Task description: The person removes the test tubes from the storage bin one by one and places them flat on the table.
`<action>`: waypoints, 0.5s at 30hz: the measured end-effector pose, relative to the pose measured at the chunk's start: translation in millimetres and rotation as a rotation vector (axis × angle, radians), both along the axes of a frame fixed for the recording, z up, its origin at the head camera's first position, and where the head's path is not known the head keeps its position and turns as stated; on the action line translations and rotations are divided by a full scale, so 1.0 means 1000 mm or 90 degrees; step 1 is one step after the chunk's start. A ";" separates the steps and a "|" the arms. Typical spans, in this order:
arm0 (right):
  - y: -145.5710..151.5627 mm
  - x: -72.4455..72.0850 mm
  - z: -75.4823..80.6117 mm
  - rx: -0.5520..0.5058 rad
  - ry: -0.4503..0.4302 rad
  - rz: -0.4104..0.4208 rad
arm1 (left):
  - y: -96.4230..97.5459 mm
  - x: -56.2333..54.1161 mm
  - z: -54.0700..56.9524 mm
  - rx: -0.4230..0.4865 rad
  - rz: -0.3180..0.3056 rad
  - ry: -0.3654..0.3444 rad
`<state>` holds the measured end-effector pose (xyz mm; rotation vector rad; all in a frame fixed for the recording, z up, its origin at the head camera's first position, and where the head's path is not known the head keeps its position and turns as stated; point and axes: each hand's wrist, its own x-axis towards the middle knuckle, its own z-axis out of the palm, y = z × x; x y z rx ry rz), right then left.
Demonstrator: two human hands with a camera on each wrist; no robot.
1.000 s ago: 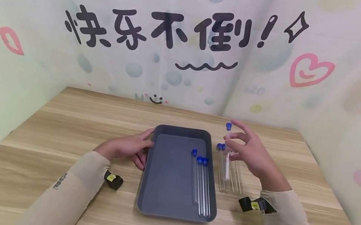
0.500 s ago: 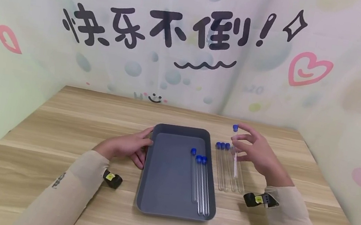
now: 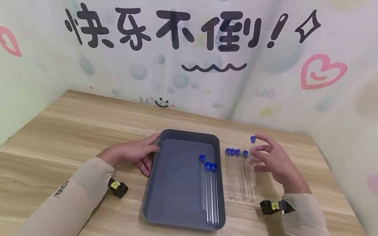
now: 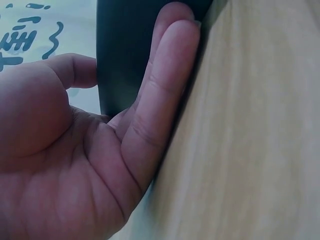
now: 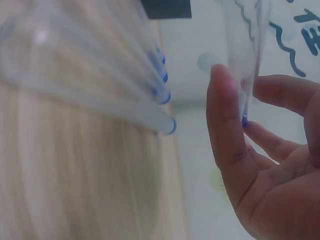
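Note:
My right hand pinches a clear test tube between thumb and fingers; its blue cap shows above the fingertips. This tube is held above the right end of a row of capped test tubes lying side by side on the table. To their left stands a dark grey tray with three test tubes lying along its right side, blue caps away from me. My left hand grips the tray's left wall, thumb at the rim and fingers against the outside.
The wooden table runs back to a printed cloth backdrop with dark lettering. Pale walls stand at both sides. Each wrist wears a small black camera, seen at the left sleeve and the right sleeve.
My right hand has moved to the right and slightly nearer with its test tube, uncovering more blue caps in the row below. The left hand and the tray hold their place.

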<state>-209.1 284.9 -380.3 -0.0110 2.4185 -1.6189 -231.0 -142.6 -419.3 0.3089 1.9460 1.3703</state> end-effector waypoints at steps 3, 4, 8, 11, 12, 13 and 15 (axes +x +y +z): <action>0.003 -0.001 -0.002 0.013 -0.011 -0.002 | 0.000 0.000 0.000 -0.001 0.000 0.001; 0.004 -0.001 -0.003 0.019 -0.015 -0.001 | 0.000 -0.001 0.000 -0.002 -0.001 0.001; 0.008 -0.002 -0.007 0.040 -0.025 0.008 | 0.000 -0.001 0.000 -0.001 -0.004 0.000; 0.010 -0.003 -0.010 0.065 -0.029 0.012 | -0.001 -0.001 0.000 -0.002 -0.003 -0.002; 0.011 -0.004 -0.011 0.077 -0.028 0.013 | -0.001 -0.001 0.000 -0.003 -0.003 -0.002; 0.011 -0.004 -0.012 0.091 -0.028 0.012 | -0.001 -0.001 0.000 -0.003 -0.003 -0.003; 0.012 -0.005 -0.013 0.113 -0.027 0.012 | -0.001 -0.001 0.000 -0.005 -0.002 -0.003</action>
